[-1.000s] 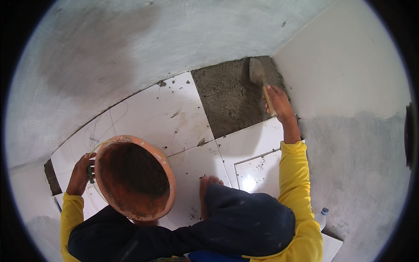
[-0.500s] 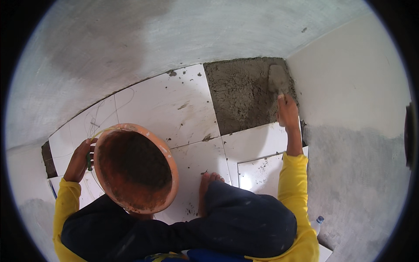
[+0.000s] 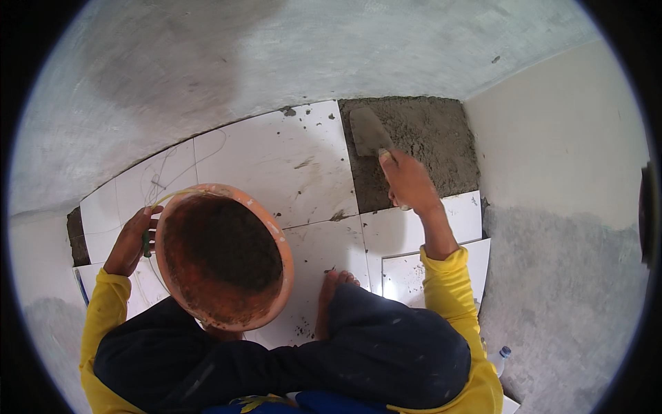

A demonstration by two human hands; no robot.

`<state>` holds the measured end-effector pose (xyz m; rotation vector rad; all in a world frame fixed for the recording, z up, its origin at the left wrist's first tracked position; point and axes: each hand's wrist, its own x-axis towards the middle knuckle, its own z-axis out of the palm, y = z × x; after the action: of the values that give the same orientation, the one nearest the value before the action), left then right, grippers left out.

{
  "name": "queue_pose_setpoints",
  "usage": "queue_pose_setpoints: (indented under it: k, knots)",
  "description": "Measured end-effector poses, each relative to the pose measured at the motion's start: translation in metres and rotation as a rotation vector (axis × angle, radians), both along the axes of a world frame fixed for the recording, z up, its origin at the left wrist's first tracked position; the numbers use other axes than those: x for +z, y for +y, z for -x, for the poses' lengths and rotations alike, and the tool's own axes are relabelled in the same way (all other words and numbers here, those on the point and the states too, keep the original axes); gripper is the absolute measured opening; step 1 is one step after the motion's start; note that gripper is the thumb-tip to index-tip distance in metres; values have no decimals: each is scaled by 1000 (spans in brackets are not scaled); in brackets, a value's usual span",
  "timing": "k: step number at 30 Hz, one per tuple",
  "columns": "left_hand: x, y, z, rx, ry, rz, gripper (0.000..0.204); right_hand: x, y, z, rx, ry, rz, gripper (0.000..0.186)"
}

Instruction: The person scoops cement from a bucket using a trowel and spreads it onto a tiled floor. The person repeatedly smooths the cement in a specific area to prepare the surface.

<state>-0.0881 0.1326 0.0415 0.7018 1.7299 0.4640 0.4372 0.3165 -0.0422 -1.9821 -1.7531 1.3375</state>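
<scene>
My right hand [image 3: 410, 183] is shut on the handle of a steel trowel [image 3: 369, 131], whose blade lies flat on the left part of a square patch of grey mortar [image 3: 438, 148] in the floor's far corner. My left hand [image 3: 131, 241] grips the rim of an orange bucket [image 3: 284, 252] smeared inside with dark mortar, held in front of my knees. White floor tiles [image 3: 276, 159] lie around the mortar patch on its left and near sides.
My bare foot [image 3: 331, 297] rests on a tile beside my bent knee. A loose white tile [image 3: 407, 276] lies on the laid ones. A plastic bottle [image 3: 502, 359] stands at lower right. Grey cement walls [image 3: 558, 138] close the corner.
My right hand has carried the trowel leftward across the mortar patch, from its right side to its left side. The bucket stays in my left hand.
</scene>
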Motion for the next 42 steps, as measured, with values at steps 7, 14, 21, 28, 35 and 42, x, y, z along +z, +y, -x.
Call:
queue_pose_setpoints:
  k: [7, 14, 21, 28, 35, 42]
  knots:
    - [-4, 1, 5, -7, -17, 11, 66, 12, -10, -26, 12, -18, 123, 42]
    - [-10, 3, 2, 37, 2, 50, 62, -31, -77, -36, -3, -20, -221, 46]
    - [-3, 2, -1, 44, -36, 10, 64, -40, -24, 13, 28, -6, -218, 48]
    - [3, -2, -5, 22, 27, -6, 62, -36, -48, 98, 133, 351, 136, 51]
    - [3, -6, -4, 58, -8, -13, 64, -56, -36, 135, 57, 438, 191, 50]
    - [-2, -10, 5, 22, -84, 19, 62, -41, -71, 63, -203, 408, 95, 51]
